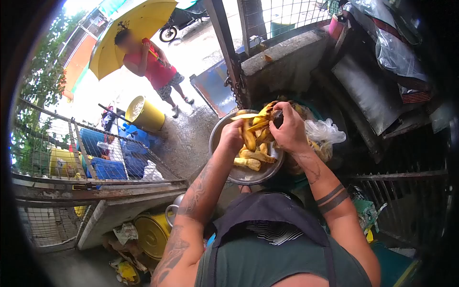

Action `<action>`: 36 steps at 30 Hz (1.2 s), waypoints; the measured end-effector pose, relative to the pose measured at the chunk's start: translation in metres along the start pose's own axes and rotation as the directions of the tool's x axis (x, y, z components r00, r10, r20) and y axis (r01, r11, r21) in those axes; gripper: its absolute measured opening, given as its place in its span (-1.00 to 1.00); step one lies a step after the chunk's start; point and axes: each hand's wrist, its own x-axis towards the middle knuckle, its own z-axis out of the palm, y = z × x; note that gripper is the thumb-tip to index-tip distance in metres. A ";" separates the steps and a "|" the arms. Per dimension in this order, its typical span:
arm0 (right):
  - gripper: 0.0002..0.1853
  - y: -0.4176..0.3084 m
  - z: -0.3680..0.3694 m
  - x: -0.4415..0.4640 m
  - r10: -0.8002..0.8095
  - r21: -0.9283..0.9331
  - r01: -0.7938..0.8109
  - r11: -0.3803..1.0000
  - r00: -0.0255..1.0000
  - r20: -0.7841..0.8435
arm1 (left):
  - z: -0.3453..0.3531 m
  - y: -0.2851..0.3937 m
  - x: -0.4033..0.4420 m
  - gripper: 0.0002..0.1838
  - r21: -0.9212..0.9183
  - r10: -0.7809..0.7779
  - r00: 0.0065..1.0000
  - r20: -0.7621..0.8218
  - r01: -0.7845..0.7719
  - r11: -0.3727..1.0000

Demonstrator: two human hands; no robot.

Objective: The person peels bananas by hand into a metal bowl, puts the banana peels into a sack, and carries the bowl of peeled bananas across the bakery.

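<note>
Over a round metal basin (246, 181), my left hand (232, 137) is closed around a yellow banana (249, 139), partly hidden by the fingers. Facing it, my right hand (289, 130) pinches a dark-spotted banana peel (267, 111) between thumb and fingers. Strips of the peel hang between the two hands, above the basin. Several peeled bananas (247, 163) lie in the basin below. Just right of the basin, beneath my right forearm, is a heap of peels (319, 150), with a clear plastic bag (326, 131) beside it.
A metal post with a chain (233, 88) rises behind the basin. To the left runs a wire-mesh fence (52, 143). Outside, a person (154, 67) stands under a yellow umbrella (129, 26), near a yellow bucket (143, 114). A yellow lidded container (152, 235) stands at lower left.
</note>
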 end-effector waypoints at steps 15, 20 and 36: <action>-0.49 0.059 -0.059 0.013 0.404 -0.220 -0.385 0.896 0.914 0.044 | -0.064 0.019 -0.033 -0.61 -0.096 0.082 0.996 -0.025 -0.084 0.992; -0.41 0.068 -0.050 0.036 0.467 -0.404 -0.374 0.835 0.870 0.160 | -0.036 -0.001 -0.030 -0.56 -0.389 -0.111 0.994 0.014 0.107 0.915; -0.62 0.022 -0.025 0.029 0.039 -0.399 0.010 0.917 0.993 0.115 | -0.014 0.004 -0.059 -0.54 0.058 0.139 0.966 0.220 -0.155 0.986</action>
